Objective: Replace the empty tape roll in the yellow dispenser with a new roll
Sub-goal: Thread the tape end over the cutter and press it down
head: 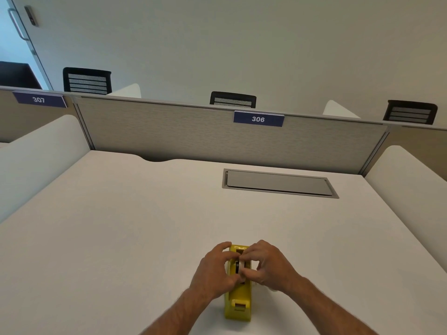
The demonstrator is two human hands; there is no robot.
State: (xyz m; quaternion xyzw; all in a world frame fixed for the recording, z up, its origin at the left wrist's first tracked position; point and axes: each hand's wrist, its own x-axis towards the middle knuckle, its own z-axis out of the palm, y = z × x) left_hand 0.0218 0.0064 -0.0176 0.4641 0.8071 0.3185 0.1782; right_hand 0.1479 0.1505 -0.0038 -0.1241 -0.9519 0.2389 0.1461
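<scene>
Yellow plastic desktop tape dispenser (238, 303) standing on the near centre of the white desk (121, 226), its cutter end toward the viewer. In its open cradle sits a small white roll on a black hub (240, 266); whether this is the spent core or the fresh roll cannot be told, since the fingers cover most of it. Left hand (214, 269) curled against the dispenser's left flank, thumb and fingertips reaching over the cradle to the roll. Right hand (264, 264) closed in a pinch on the roll's right side, with a pale object partly visible beneath the palm, too hidden to identify. Both hands thus meet at the cradle, which suggests the exchange of rolls is at its midpoint: either lifting out or seating. No separate roll lies visible elsewhere on the desk. Threading tape to the cutter appears to remain, as no strip is seen there. Beyond: a grey recessed cable hatch (278, 182), a grey fabric partition (193, 131) bearing a blue "306" plate (258, 119).
</scene>
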